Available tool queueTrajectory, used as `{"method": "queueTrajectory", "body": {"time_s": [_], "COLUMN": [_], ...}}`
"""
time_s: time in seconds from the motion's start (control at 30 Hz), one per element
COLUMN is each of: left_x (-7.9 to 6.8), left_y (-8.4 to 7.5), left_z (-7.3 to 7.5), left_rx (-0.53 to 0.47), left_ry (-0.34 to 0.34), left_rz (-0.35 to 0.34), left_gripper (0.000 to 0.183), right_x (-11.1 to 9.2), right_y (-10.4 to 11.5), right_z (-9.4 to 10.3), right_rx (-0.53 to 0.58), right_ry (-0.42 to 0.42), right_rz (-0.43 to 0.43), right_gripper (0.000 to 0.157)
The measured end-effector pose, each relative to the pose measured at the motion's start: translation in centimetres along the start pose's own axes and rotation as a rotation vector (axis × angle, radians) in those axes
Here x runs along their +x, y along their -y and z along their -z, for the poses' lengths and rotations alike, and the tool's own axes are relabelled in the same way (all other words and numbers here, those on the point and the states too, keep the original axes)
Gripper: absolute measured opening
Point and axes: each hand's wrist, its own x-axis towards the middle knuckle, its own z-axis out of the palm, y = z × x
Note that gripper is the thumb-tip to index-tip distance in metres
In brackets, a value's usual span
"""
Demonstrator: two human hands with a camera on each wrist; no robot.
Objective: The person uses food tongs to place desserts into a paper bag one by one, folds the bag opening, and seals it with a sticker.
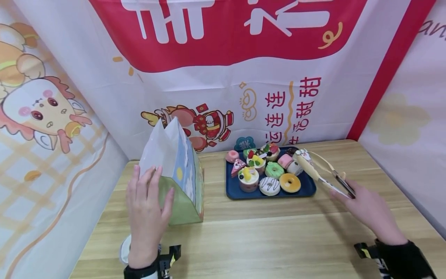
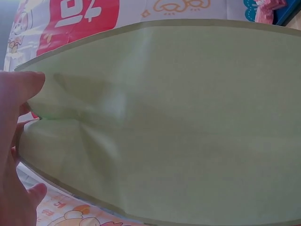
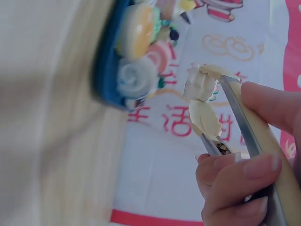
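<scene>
In the head view my left hand [image 1: 148, 203] is at the near side of a standing paper bag [image 1: 184, 207], which has a green lower part and a pale peaked top. Its fingers look fairly straight against the bag, and in the left wrist view fingertips [image 2: 35, 84] lie by the edge of the green panel [image 2: 178, 122]. My right hand [image 1: 369, 209] grips a pair of tongs [image 1: 334, 180] with cream-coloured tips. Between those tips is a small whitish piece [image 3: 200, 84] with coloured specks, raised over the right end of a dark blue tray [image 1: 240, 193].
On the tray sit several toy-like sweets, among them a yellow ring doughnut [image 1: 290, 183], a green doughnut [image 1: 274, 169], a white striped doughnut [image 1: 269, 186] and a fruit-topped cup cake [image 1: 248, 179]. A white round object [image 1: 125, 248] is partly hidden by my left forearm. Printed cloth [image 1: 216, 85] hangs behind the table.
</scene>
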Motion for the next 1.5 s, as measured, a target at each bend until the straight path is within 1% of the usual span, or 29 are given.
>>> {"method": "queueTrajectory", "body": {"time_s": [0.17, 0.3, 0.4, 0.47, 0.57, 0.77, 0.97, 1.1, 1.2, 1.33, 1.47, 1.5], "left_x": [0.0, 0.1, 0.1, 0.0, 0.0, -0.1, -0.2, -0.2, -0.2, -0.1, -0.1, -0.1], "left_y": [-0.1, -0.1, -0.1, -0.1, 0.0, 0.2, 0.2, 0.2, 0.1, 0.0, 0.0, 0.0], "left_z": [0.0, 0.1, 0.1, 0.2, 0.3, 0.5, 0.4, 0.4, 0.4, 0.4, 0.5, 0.5], "left_rx": [-0.001, -0.013, -0.021, -0.02, -0.021, -0.031, -0.044, -0.053, -0.058, -0.075, -0.088, -0.089], "left_ry": [0.011, 0.016, 0.019, 0.023, 0.024, 0.014, -0.012, -0.024, -0.021, -0.006, 0.015, 0.02], "left_rz": [0.005, 0.008, 0.01, 0.01, 0.006, 0.001, 0.0, 0.009, 0.011, 0.012, 0.02, 0.021], "left_gripper": [0.055, 0.054, 0.055, 0.056, 0.057, 0.06, 0.066, 0.065, 0.065, 0.066, 0.069, 0.07], "right_x": [0.9, 1.8, 2.6, 3.1, 3.7, 4.7, 5.3, 5.6, 5.8, 5.9, 6.0, 6.0], "right_y": [2.1, 4.3, 6.1, 7.2, 8.7, 11.2, 13.4, 14.9, 15.8, 16.9, 18.0, 18.4], "right_z": [1.6, 2.8, 3.5, 3.9, 4.3, 4.8, 5.4, 5.6, 5.7, 5.8, 6.0, 6.0], "right_rx": [0.017, 0.024, 0.01, -0.002, -0.015, -0.012, -0.048, -0.04, -0.026, 0.001, 0.012, 0.014], "right_ry": [-0.004, 0.001, 0.016, 0.021, 0.025, 0.045, 0.051, 0.057, 0.054, 0.068, 0.071, 0.066], "right_rz": [0.053, 0.093, 0.118, 0.137, 0.154, 0.169, 0.194, 0.233, 0.262, 0.293, 0.307, 0.308], "right_gripper": [0.085, 0.077, 0.077, 0.082, 0.089, 0.092, 0.098, 0.096, 0.089, 0.084, 0.086, 0.084]}}
